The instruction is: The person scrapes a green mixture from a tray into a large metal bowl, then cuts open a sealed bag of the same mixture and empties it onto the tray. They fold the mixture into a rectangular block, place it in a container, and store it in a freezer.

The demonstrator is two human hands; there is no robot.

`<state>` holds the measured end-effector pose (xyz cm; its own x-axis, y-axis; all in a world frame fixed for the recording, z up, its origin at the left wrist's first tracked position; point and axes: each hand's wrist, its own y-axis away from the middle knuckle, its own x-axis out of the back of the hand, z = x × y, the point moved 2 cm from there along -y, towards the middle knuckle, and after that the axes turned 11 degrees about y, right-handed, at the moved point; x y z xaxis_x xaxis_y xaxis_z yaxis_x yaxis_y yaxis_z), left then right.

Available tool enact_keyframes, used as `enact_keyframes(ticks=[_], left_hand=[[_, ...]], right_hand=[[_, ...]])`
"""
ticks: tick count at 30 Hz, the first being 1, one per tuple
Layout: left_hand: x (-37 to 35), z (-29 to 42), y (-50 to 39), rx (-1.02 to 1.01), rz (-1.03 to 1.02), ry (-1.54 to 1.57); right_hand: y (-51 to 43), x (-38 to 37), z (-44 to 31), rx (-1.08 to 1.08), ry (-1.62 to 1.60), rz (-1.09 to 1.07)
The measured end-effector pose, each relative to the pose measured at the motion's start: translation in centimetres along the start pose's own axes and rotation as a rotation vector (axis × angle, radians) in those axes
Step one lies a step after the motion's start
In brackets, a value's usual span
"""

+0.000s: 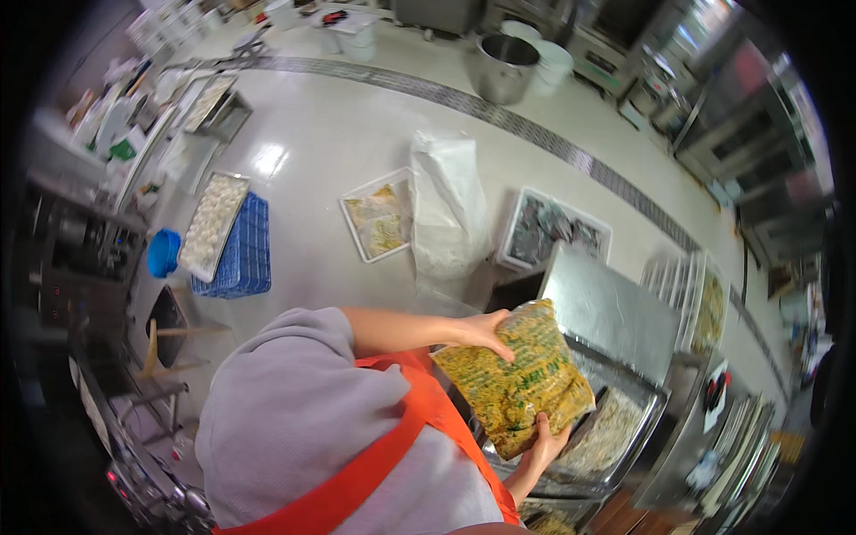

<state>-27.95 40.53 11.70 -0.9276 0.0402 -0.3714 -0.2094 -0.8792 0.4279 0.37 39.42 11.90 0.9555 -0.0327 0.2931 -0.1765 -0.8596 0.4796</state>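
Both my hands hold a large clear plastic bag of yellow-green chopped food (518, 384), with green printing on its face. My left hand (485, 334) grips its upper left edge, the thumb lying on top of the bag. At the lower edge, my right hand (550, 441) supports it with the thumb on the near face. Beneath and to the right of the bag is a metal tray (645, 435) with a pale bagged block of food (605, 428) in it. A stainless steel lid or panel (612, 311) lies just beyond the tray.
A white crate of dark bags (508, 251) stands beyond the steel panel. On the floor are a white sack (448, 214) and a shallow white crate with yellowish bags (364, 251). At left, a tray of pale dough pieces (214, 224) rests on a blue plastic crate (251, 264).
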Motion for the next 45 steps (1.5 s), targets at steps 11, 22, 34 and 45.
enact_keyframes(ticks=[11, 22, 34, 45], left_hand=[[-4.2, -7.5, 9.7, -0.338, 0.695, 0.259], [0.9, -24.8, -2.8, -0.578, 0.912, 0.542], [28.3, -31.8, -3.9, -0.696, 1.033, 0.449], [34.2, -38.4, -15.7, -0.773, 0.793, 0.365]], right_hand=[[-10.1, -7.2, -4.8, 0.504, 0.299, -0.83], [-25.7, -18.9, 8.7, 0.829, 0.351, -1.047], [-27.6, -46.0, 15.8, 1.027, 0.281, -0.963], [-39.6, -47.0, 24.1, 1.179, 0.112, -0.763]])
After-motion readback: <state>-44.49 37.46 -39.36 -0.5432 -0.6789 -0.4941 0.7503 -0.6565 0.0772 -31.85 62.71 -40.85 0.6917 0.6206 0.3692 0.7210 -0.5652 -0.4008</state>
